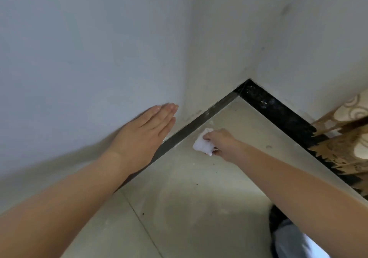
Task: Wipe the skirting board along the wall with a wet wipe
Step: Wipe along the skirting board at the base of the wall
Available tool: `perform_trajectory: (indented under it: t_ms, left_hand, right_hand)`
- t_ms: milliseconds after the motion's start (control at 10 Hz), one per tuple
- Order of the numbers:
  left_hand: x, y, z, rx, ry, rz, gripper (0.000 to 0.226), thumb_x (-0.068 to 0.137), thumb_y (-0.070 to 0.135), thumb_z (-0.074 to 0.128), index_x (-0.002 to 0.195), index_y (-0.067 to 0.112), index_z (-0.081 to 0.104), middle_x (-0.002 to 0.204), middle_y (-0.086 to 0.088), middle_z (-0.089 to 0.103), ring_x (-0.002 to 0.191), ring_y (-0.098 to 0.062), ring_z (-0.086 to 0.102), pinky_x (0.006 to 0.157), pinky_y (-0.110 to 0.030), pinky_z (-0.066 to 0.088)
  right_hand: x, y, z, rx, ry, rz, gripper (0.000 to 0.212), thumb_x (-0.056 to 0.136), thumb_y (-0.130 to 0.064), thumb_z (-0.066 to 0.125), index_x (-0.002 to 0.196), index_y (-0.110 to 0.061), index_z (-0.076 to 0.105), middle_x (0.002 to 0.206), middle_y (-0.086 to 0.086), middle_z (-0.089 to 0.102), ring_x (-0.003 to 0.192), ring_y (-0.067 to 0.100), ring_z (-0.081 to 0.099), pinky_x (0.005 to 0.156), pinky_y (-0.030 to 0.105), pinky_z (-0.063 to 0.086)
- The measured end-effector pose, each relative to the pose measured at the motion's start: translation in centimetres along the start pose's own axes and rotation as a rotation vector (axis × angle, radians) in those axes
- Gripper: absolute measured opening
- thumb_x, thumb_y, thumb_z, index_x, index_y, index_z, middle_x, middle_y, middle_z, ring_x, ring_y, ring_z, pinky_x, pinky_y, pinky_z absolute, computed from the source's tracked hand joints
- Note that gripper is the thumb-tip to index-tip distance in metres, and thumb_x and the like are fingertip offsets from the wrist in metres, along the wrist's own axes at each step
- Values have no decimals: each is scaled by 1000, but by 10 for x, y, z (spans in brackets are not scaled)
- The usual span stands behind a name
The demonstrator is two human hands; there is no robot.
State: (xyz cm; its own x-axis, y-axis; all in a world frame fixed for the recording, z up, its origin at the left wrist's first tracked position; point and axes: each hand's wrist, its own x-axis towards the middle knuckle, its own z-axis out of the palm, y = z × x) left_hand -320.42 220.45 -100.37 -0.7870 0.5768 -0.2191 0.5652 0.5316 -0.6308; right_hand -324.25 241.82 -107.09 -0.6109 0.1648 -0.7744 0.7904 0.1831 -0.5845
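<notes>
A dark skirting board [201, 121] runs along the foot of the left wall into the corner, where it meets a black speckled skirting board [274, 108] along the right wall. My left hand [143, 134] lies flat against the left wall with straight fingers, just above the dark board. My right hand [221, 144] grips a crumpled white wet wipe [202, 144] low over the floor, a short way out from the dark board. Whether the wipe touches the floor cannot be told.
The pale tiled floor [189, 198] has specks of dirt and a grout line. A brown and cream patterned curtain or cloth [346, 138] hangs at the right over the black board. My clothing [286, 237] shows at the bottom right.
</notes>
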Motion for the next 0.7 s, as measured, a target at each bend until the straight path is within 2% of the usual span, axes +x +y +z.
perform_trajectory:
  t_ms: [100,200,300,400,500,600,700]
  left_hand:
    - [34,12,-14,23,140,-41,69,95,28,15,146,-3,-19,148,-25,-34,133,-35,-35,101,-47,-34]
    - [68,24,-19,67,179,-145,70,92,30,18,151,0,-6,154,-23,-23,143,-33,-22,110,-47,-25]
    - [86,26,-16,109,113,-180,71,87,24,9,151,-1,-9,154,-22,-26,143,-33,-24,115,-44,-20]
    - [88,23,-7,277,62,-181,72,87,26,5,146,-2,-24,150,-21,-35,138,-34,-35,111,-44,-27]
    - [87,25,-2,371,17,-169,73,90,30,11,147,-1,-23,152,-19,-33,138,-34,-33,110,-45,-30]
    - [89,27,-3,372,57,-204,75,91,35,15,149,3,-18,155,-16,-27,141,-31,-27,112,-44,-26]
    - [94,22,-8,260,80,-243,72,91,28,28,154,6,2,160,-12,-7,148,-25,-8,119,-38,-13]
  right_hand:
    - [27,0,-4,-31,-46,-27,41,91,-7,56,130,5,49,127,25,56,104,37,62,84,40,53]
    - [53,8,-7,46,-138,4,41,90,-6,56,129,5,51,132,24,54,119,36,57,80,36,53]
    - [81,4,3,246,-275,71,43,94,-8,50,135,2,45,137,20,51,102,26,62,72,28,55]
    - [104,-30,7,11,-343,80,50,99,-19,46,146,-7,31,145,16,43,115,25,56,98,28,45]
    - [133,-37,-18,451,-363,140,58,102,-20,35,151,-19,3,156,4,22,103,12,59,77,18,54]
    - [147,-43,-57,473,-332,3,69,100,-6,30,137,-36,-20,155,-10,7,86,1,60,59,10,50]
    - [165,-46,-94,534,-139,-115,58,100,-3,32,147,-19,2,154,4,23,99,5,52,55,6,46]
